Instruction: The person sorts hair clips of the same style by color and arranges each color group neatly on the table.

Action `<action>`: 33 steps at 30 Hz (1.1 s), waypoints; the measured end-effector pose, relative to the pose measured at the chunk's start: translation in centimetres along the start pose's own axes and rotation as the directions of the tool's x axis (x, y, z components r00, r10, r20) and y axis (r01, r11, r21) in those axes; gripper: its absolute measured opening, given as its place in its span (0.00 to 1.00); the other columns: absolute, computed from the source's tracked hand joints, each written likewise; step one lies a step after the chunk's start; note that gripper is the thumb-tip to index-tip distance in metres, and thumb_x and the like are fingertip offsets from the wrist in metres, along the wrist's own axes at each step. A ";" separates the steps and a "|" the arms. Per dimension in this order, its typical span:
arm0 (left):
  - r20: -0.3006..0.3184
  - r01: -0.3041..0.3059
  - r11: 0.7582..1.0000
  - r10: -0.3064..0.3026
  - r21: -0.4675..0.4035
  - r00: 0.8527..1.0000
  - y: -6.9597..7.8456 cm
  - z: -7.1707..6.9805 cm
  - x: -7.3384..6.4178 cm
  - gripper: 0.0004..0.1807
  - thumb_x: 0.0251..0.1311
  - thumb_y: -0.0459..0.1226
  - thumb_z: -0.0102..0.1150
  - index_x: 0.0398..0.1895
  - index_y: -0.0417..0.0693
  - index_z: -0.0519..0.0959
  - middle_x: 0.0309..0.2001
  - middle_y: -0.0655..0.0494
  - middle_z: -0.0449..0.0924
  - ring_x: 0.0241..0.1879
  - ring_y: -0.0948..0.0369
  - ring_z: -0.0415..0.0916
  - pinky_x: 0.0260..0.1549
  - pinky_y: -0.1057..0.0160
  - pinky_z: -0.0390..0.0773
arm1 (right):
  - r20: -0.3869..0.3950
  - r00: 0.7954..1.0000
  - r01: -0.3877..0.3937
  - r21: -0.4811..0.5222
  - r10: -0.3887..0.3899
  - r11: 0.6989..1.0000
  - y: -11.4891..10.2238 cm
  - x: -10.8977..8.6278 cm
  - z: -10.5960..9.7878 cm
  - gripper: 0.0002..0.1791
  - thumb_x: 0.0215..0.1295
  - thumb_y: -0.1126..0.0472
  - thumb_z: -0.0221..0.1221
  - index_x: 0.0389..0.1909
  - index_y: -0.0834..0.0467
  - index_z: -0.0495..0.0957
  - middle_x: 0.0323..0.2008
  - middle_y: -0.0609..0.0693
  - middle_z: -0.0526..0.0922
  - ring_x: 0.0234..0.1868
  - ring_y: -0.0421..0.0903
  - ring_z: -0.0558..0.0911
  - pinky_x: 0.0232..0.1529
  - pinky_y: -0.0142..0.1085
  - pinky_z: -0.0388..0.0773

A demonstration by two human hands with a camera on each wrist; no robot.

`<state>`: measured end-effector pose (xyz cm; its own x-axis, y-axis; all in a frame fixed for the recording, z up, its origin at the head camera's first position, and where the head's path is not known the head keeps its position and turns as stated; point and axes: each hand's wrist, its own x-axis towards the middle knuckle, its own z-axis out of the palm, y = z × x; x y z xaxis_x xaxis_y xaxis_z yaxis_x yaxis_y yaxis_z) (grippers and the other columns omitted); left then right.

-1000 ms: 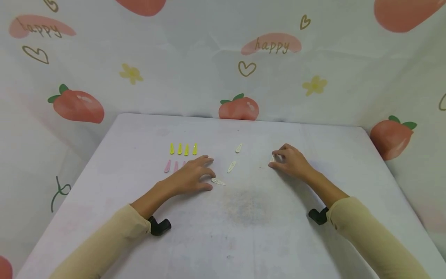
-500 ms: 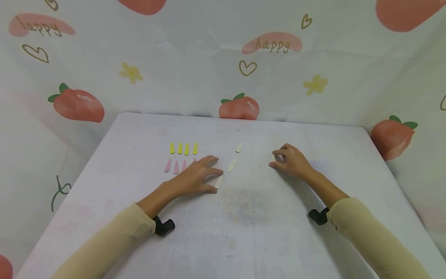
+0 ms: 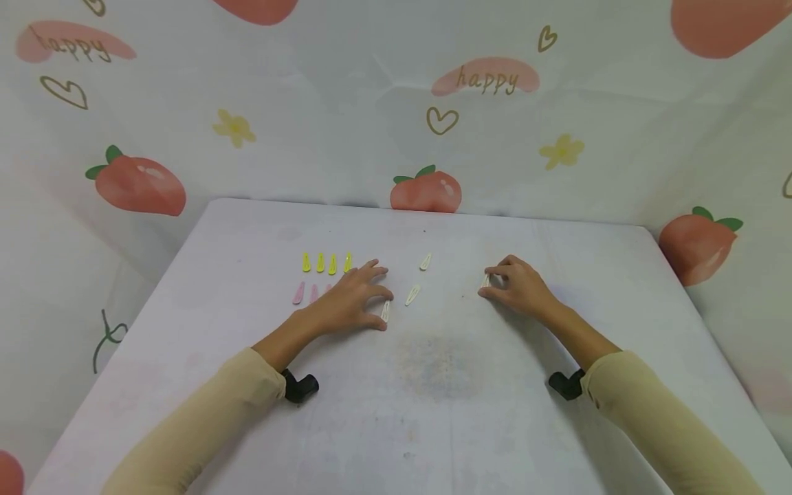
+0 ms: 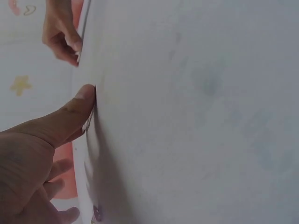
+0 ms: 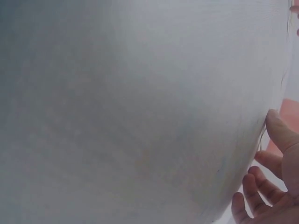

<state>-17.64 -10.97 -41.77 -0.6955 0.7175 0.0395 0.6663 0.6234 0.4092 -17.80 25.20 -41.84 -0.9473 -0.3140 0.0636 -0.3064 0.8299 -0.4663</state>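
My left hand pinches a white snap hair clip between thumb and forefinger, close over the table, its other fingers spread. In the left wrist view only an edge of this clip shows behind the thumb. Farther right, my right hand holds another white hair clip by its ends, thumb at the near end and forefinger at the far one. Between the hands lie two more white hair clips, one farther back and one nearer, both slanted.
Several yellow hair clips stand in a row at the back left of the white table. Below them is a row of pink hair clips, partly hidden by the left hand. A peach-printed cloth hangs behind the table.
The left hand's clip lay crosswise a second ago; it has swung to near upright in the head view, and the hand has shifted slightly right and back. The right hand has stayed put.
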 end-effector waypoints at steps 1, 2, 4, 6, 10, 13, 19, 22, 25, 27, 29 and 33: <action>0.003 0.015 1.000 -0.015 0.004 1.000 -0.2 -0.1 0.2 0.26 0.49 0.50 0.76 0.50 0.49 0.85 0.69 0.40 0.65 0.76 0.42 0.46 0.68 0.37 0.53 | -0.001 1.000 0.001 0.001 -0.001 1.000 0.0 0.0 0.0 0.26 0.59 0.55 0.71 0.53 0.68 0.81 0.44 0.62 0.78 0.40 0.54 0.76 0.37 0.44 0.71; 0.002 0.030 1.000 -0.030 0.008 1.000 -0.3 -0.2 0.4 0.26 0.49 0.49 0.76 0.50 0.49 0.85 0.69 0.40 0.66 0.76 0.42 0.46 0.68 0.37 0.53 | -0.002 1.000 0.002 0.003 -0.002 1.000 0.0 0.0 0.0 0.26 0.59 0.55 0.71 0.53 0.68 0.81 0.44 0.62 0.78 0.39 0.54 0.76 0.36 0.44 0.71; -0.003 0.065 0.998 -0.065 0.017 0.998 -0.7 -0.5 0.7 0.26 0.49 0.49 0.76 0.50 0.49 0.85 0.69 0.39 0.66 0.76 0.42 0.46 0.69 0.37 0.53 | -0.004 1.000 0.002 0.003 -0.002 1.000 0.1 -0.1 0.0 0.26 0.58 0.55 0.71 0.53 0.68 0.82 0.44 0.62 0.78 0.39 0.54 0.76 0.36 0.43 0.71; -0.013 0.098 0.995 -0.097 0.024 0.995 -1.1 -0.7 1.0 0.26 0.49 0.49 0.77 0.50 0.49 0.85 0.69 0.39 0.66 0.76 0.41 0.46 0.68 0.36 0.53 | -0.004 1.000 0.000 0.004 0.000 1.000 0.2 -0.1 0.1 0.27 0.58 0.55 0.71 0.53 0.68 0.82 0.44 0.62 0.78 0.39 0.54 0.75 0.36 0.44 0.71; -0.015 0.148 0.989 -0.147 0.016 0.989 -1.7 -1.1 1.4 0.27 0.48 0.50 0.77 0.51 0.48 0.85 0.69 0.38 0.66 0.76 0.40 0.44 0.67 0.33 0.53 | 0.000 1.000 -0.016 0.005 0.016 1.000 0.3 0.0 0.3 0.27 0.58 0.54 0.71 0.54 0.67 0.81 0.45 0.62 0.77 0.40 0.55 0.76 0.38 0.45 0.72; -0.008 0.168 0.986 -0.168 -0.002 0.986 -2.0 -1.2 1.5 0.29 0.48 0.50 0.77 0.53 0.48 0.84 0.70 0.38 0.66 0.76 0.40 0.43 0.67 0.33 0.52 | 0.001 1.000 -0.026 0.006 0.026 1.000 0.3 0.0 0.3 0.27 0.58 0.54 0.71 0.54 0.67 0.81 0.45 0.62 0.77 0.42 0.55 0.76 0.39 0.46 0.72; -0.005 0.182 0.983 -0.182 -0.025 0.983 -2.0 -1.2 1.7 0.31 0.47 0.52 0.77 0.55 0.48 0.84 0.71 0.38 0.64 0.77 0.40 0.42 0.68 0.34 0.51 | 0.000 1.000 -0.028 0.000 0.028 1.000 0.3 -0.1 0.3 0.27 0.59 0.55 0.71 0.54 0.68 0.81 0.46 0.62 0.77 0.42 0.55 0.76 0.39 0.46 0.72; -0.006 0.164 0.986 -0.164 -0.026 0.986 -1.8 -1.1 2.0 0.34 0.47 0.53 0.77 0.57 0.47 0.82 0.71 0.38 0.64 0.76 0.40 0.42 0.68 0.34 0.52 | 0.000 1.000 -0.023 0.000 0.023 1.000 0.3 -0.1 0.2 0.27 0.59 0.55 0.71 0.54 0.68 0.81 0.46 0.62 0.77 0.42 0.55 0.76 0.39 0.46 0.72; 0.010 0.121 0.992 -0.120 -0.026 0.993 -1.3 -1.1 2.6 0.35 0.49 0.51 0.76 0.60 0.47 0.80 0.71 0.38 0.63 0.76 0.40 0.43 0.68 0.36 0.53 | 0.000 1.000 -0.019 0.006 0.019 1.000 0.2 -0.1 0.1 0.27 0.59 0.55 0.71 0.54 0.68 0.81 0.46 0.62 0.77 0.42 0.55 0.75 0.39 0.45 0.72; 0.036 0.091 0.996 -0.090 -0.021 0.995 -0.8 -1.0 3.2 0.34 0.52 0.48 0.75 0.62 0.48 0.79 0.71 0.38 0.62 0.76 0.40 0.43 0.68 0.36 0.54 | 0.002 1.000 -0.020 0.010 0.020 1.000 0.2 -0.1 0.1 0.27 0.59 0.55 0.71 0.54 0.68 0.81 0.46 0.62 0.77 0.42 0.55 0.75 0.38 0.45 0.71; 0.083 0.068 0.998 -0.067 -0.014 0.994 -0.3 -1.0 3.9 0.32 0.55 0.45 0.73 0.64 0.51 0.78 0.73 0.39 0.61 0.77 0.41 0.42 0.68 0.37 0.54 | 0.006 1.000 -0.019 0.014 0.019 1.000 0.3 0.0 0.1 0.27 0.59 0.55 0.71 0.54 0.68 0.81 0.46 0.62 0.77 0.42 0.55 0.76 0.39 0.46 0.72; 0.171 0.027 1.000 -0.027 0.006 0.985 0.4 -0.8 5.2 0.31 0.59 0.40 0.70 0.67 0.56 0.75 0.74 0.39 0.58 0.77 0.41 0.41 0.68 0.38 0.54 | 0.013 1.000 -0.024 0.013 0.024 1.000 0.4 0.0 0.1 0.27 0.59 0.55 0.71 0.54 0.68 0.81 0.46 0.62 0.77 0.42 0.55 0.75 0.40 0.46 0.72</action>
<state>-21.19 -7.24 -40.62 -0.6572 0.7428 -0.1279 0.6492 0.6440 0.4047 -17.94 25.43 -42.09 -0.9531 -0.2998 0.0406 -0.2819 0.8314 -0.4789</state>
